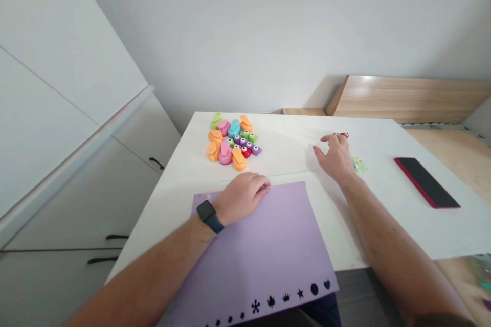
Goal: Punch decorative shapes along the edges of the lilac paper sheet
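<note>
A sheet of purple paper lies on the table, its near edge hanging past the table's front. Dark cut-out shapes, among them a heart, a star and a crown, run along that edge. My left hand, with a watch on its wrist, is closed on the sheet's far edge. Thumb and fingers apart, my right hand reaches over the table just in front of small red craft punches. The hand partly covers these punches. Beside its wrist lies a little heap of pale green paper scraps.
Several colourful craft punches stand grouped at the white table's back left. A black slab with a red edge lies on the right. White cabinets flank the table's left side, with a wall behind.
</note>
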`<action>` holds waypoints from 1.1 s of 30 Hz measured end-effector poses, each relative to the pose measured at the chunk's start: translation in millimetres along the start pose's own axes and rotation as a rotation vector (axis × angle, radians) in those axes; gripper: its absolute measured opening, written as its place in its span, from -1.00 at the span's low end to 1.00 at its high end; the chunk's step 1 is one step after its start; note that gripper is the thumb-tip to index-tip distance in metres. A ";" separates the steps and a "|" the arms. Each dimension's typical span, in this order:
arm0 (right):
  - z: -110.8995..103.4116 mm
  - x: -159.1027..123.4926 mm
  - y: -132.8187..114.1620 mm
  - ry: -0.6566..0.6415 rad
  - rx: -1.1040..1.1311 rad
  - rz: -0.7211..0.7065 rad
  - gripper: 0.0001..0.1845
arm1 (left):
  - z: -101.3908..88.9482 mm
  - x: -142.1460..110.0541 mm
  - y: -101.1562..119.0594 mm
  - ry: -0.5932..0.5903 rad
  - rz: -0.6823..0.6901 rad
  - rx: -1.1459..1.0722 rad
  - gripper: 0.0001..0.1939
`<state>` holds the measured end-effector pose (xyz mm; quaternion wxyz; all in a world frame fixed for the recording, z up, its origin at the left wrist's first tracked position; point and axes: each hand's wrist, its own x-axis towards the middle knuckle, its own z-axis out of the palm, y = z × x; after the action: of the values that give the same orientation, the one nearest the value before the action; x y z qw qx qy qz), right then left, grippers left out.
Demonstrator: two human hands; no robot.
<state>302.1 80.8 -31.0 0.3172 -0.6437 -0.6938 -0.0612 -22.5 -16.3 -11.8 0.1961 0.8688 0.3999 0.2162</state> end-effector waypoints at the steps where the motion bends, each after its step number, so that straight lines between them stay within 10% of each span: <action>1: 0.6 -0.5 -1.4 -0.004 0.004 -0.005 -0.59 | -0.3 0.0 0.0 -0.003 -0.002 0.000 -0.87; 17: 3.2 1.0 -83.6 -0.314 0.232 -0.221 -0.53 | 2.6 -0.5 -3.8 -0.007 0.034 0.044 -0.84; 33: 52.4 24.4 -158.6 -0.515 0.136 -0.241 -0.68 | 4.5 -1.6 -6.5 0.012 0.056 0.056 -0.87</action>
<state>136.2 101.5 -8.5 0.1636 -0.5282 -0.8254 0.1137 -25.0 -14.4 -19.1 0.1632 0.8834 0.3826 0.2158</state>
